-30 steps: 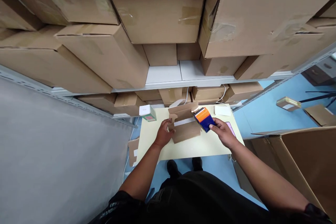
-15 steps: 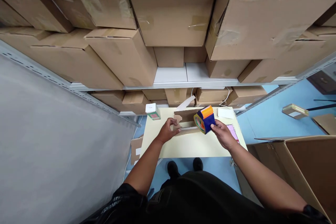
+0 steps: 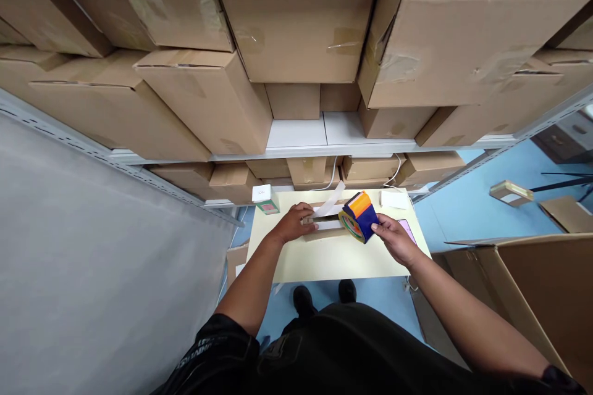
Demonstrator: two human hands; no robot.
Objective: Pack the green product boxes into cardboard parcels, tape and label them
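Note:
A small pale yellow table (image 3: 324,256) stands in front of me. On it lies a flat brown cardboard mailer (image 3: 327,231) with a white strip (image 3: 328,208) curling up from it. My left hand (image 3: 294,223) presses down on the mailer's left end, fingers curled over its edge. My right hand (image 3: 391,236) grips a blue and orange tape dispenser (image 3: 359,216) held at the mailer's right end, touching or just above it.
A small white and green box (image 3: 265,198) and a white card (image 3: 393,199) sit at the table's far edge. Shelves (image 3: 301,136) packed with large cardboard boxes rise behind. A big open carton (image 3: 532,284) stands at my right, a grey wall (image 3: 92,271) at my left.
The mailer, propped open a second ago, has been folded down flat under my left hand. My right hand has brought the tape dispenser down to its right end.

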